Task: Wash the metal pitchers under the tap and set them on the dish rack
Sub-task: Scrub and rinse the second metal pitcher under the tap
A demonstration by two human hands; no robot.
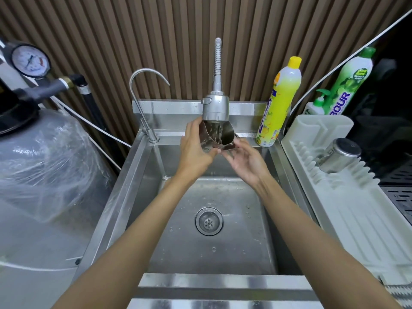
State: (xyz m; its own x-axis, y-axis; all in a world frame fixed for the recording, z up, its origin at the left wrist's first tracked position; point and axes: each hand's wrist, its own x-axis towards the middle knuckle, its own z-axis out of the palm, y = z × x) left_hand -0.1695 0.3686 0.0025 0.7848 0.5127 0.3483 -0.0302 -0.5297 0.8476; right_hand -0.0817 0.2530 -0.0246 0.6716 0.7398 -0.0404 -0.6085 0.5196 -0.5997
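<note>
A shiny metal pitcher [225, 136] is held right under the spray tap head [215, 107], and water runs into it. My left hand [194, 150] grips its left side, thumb across the front. My right hand [244, 158] is at its lower right, fingers loosely curled under the base; whether they grip it is unclear. A second metal pitcher [338, 155] lies upside down, tilted, on the white dish rack [347, 208] to the right of the sink.
The steel sink basin [178, 253] with its drain [209, 221] lies below my hands. A thin curved faucet [145, 85] stands at the back left. Yellow [278, 103] and green [350, 83] detergent bottles stand behind the rack. A wrapped tank [44, 163] fills the left.
</note>
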